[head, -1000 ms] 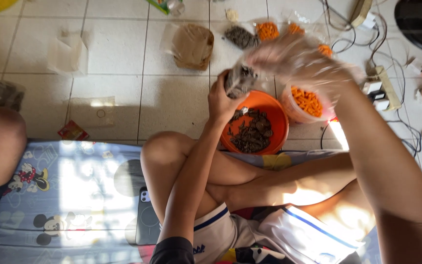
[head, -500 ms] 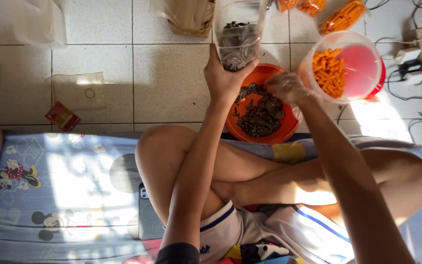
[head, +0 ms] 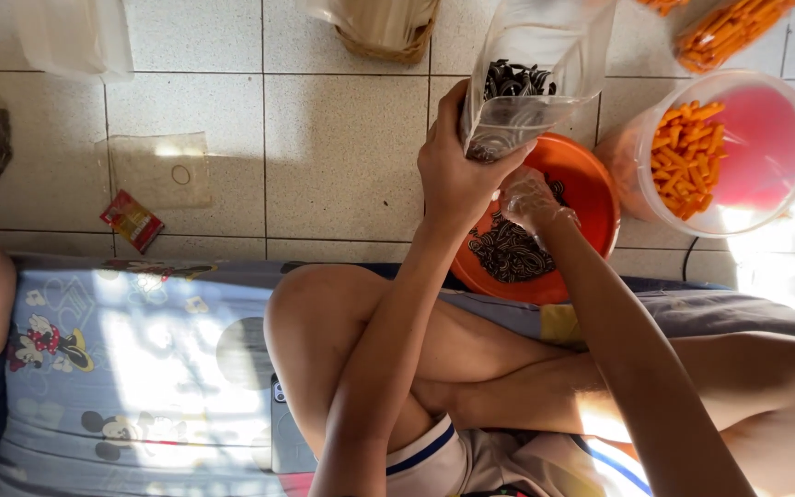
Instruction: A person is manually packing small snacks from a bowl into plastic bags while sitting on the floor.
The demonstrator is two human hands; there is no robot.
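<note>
Two hands: left hand [head: 457,179] clamped on clear bag [head: 531,78]; gloved right hand [head: 528,201] loosely cupped just below it
Clear bag: dark striped seeds, held over orange bowl [head: 591,184]
Orange bowl: more seeds, on the tiles
Pink tub [head: 766,147]: orange snack sticks
Change: bag now higher, right hand nearer the bowl's middle

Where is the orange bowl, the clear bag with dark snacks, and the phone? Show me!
orange bowl [head: 591,179]: head view, on its bare inner wall at the right.
clear bag [head: 531,87]: head view, on the dark snacks showing through its side.
phone [head: 285,433]: head view, on its dark back by the knee.
</note>
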